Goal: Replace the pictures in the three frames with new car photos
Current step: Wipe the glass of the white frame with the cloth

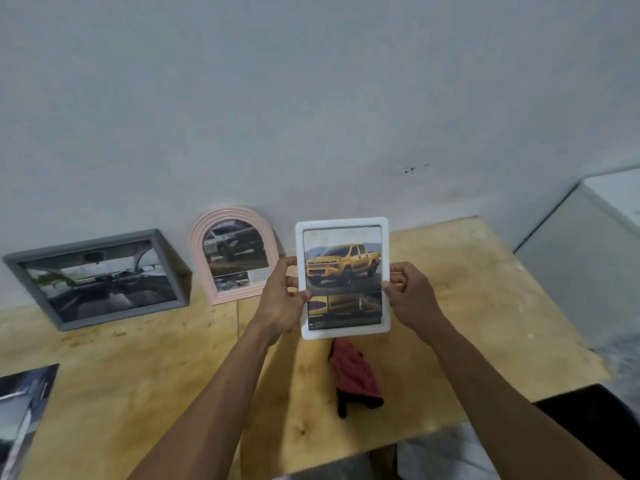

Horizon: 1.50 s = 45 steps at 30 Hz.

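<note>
I hold a white rectangular frame [343,222] upright above the wooden table [467,299]; it shows a yellow pickup truck photo. My left hand [282,299] grips its left edge and my right hand [408,296] grips its right edge. A pink arched frame [232,213] with a dark car photo leans against the wall just left of it. Further left, a grey rectangular frame [93,242] with a car interior photo also leans on the wall.
A red and black glove [353,375] lies on the table below the white frame. Loose printed pages [20,410] lie at the table's left front. A white cabinet [595,244] stands at the right. The grey wall is close behind.
</note>
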{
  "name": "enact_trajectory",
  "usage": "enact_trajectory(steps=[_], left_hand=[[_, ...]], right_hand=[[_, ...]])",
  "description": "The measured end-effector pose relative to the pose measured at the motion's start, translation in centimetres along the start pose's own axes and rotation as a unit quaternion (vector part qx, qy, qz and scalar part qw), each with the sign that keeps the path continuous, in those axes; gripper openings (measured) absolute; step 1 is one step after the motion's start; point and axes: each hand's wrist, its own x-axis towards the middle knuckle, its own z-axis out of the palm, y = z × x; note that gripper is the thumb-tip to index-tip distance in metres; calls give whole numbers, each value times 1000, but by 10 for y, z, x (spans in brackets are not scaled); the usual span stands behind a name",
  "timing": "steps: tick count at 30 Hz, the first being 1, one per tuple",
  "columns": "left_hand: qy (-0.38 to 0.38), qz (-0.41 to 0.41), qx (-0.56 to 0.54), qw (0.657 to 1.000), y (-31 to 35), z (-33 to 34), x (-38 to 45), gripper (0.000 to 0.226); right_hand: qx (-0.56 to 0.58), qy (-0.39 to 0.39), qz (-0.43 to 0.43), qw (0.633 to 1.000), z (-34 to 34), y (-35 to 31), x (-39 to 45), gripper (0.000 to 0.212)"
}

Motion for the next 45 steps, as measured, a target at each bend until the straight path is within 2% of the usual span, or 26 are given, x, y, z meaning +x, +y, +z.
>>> enact_trajectory(steps=[8,15,29,40,45], left_hand=[[73,-27,27,997,6,68,86,48],[137,-45,50,988,-8,84,138,48],[190,-29,94,977,-49,88,182,54],[178,-56,83,979,-47,90,190,60],[175,-59,88,979,-49,90,190,61]], right_hand=[[-72,-40,-17,996,-17,30,119,21],[-74,-81,-24,994,3,48,185,24],[-57,-90,-66,992,32,74,217,23],[-67,-86,-85,990,36,76,225,24],[-63,-90,-91,990,34,75,226,30]])
